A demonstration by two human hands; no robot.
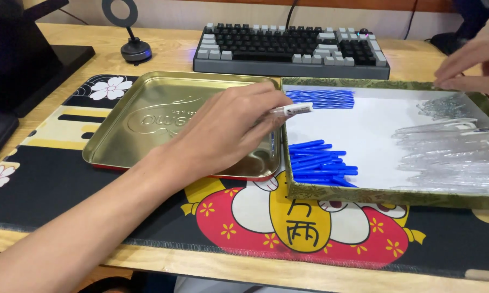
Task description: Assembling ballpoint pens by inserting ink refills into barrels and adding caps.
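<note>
My left hand point(228, 127) hovers over the right part of a gold metal tray point(147, 135) and pinches a clear pen barrel point(290, 110) whose tip points right, over the edge of a shallow white-lined box point(385, 198). The box holds blue pen caps point(317, 163) at its lower left, thin blue refills point(323, 99) at its upper left, clear pen barrels point(450, 157) on the right and small metal springs point(442, 106) at the upper right. My right hand point(469, 68) rests at the box's far right corner, fingers down near the springs; what they hold is hidden.
A grey and black keyboard point(290, 51) lies behind the tray and box. A round ring-shaped stand point(133, 46) sits at the back left, beside a dark monitor base point(27, 59). A patterned desk mat point(288, 228) covers the wooden desk.
</note>
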